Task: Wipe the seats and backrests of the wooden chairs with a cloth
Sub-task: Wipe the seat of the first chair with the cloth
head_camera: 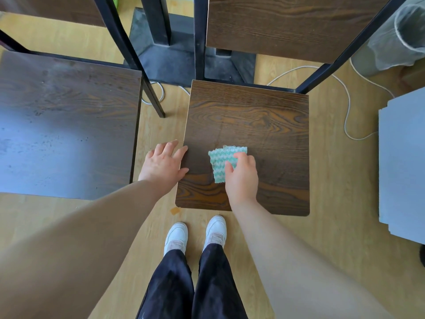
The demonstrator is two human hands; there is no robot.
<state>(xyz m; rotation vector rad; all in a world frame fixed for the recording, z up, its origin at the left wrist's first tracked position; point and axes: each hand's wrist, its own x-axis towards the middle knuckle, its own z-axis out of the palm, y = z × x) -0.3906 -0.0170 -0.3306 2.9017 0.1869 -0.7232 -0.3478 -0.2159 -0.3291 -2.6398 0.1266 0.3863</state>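
Dark wood-grain seat (248,116), green-white woven cloth (222,161), right hand (241,178) pressing

Two chairs (248,125) (66,120), one cloth (222,161)

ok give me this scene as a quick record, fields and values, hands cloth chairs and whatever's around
right hand: right hand pressing the green cloth flat on the seat
left hand: left hand open, resting on the left edge of the same seat
chair being wiped: centre chair seat, dark wood grain, backrest beyond it
other chair: left chair seat, looks dusty
floor: white cable trailing behind the centre chair
far right: bin with clear liner
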